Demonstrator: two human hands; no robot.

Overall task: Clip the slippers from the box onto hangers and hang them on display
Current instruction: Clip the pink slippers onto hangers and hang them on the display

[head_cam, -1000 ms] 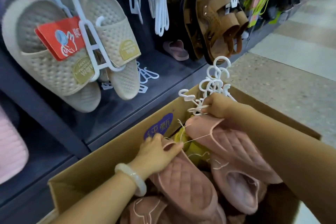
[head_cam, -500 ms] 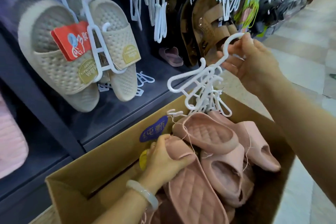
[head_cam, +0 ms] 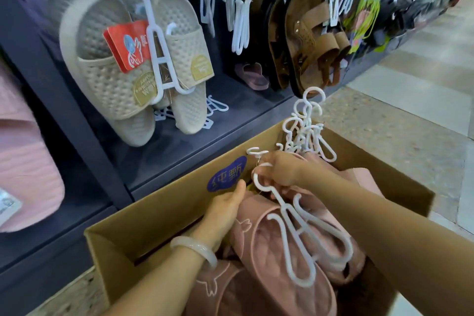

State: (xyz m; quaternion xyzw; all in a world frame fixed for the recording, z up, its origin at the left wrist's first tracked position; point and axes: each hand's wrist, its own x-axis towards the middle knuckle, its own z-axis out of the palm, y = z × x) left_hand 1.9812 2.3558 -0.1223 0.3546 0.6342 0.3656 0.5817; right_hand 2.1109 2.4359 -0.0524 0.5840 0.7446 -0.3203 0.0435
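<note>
1. A brown cardboard box (head_cam: 159, 215) sits on the floor (head_cam: 400, 141) in front of a dark shoe rack (head_cam: 84, 136)
2. The box is full of pink slippers (head_cam: 279, 259) with a puffy, quilted look
3. The left hand (head_cam: 225, 209) is inside the box, near the wall with the blue sticker (head_cam: 227, 174). It rests on a pink slipper with the thumb sticking up (I cannot tell if the other fingers are curled under it)
4. A pale bracelet (head_cam: 193, 250) is on the left wrist
5. The right hand (head_cam: 280, 170) is over the middle of the box. Its fingers are curled round the hook of a white hanger (head_cam: 297, 236), and the hanger lies across the slippers
6. A bunch of more white hangers (head_cam: 307, 133) sticks up at the far side of the box, just behind the right hand
7. Above the box, beige slippers (head_cam: 133, 67) hang on the rack on a white hanger, with a red tag (head_cam: 127, 46) on them
8. Brown sandals (head_cam: 307, 41) hang on the rack too, further along from the box
</note>
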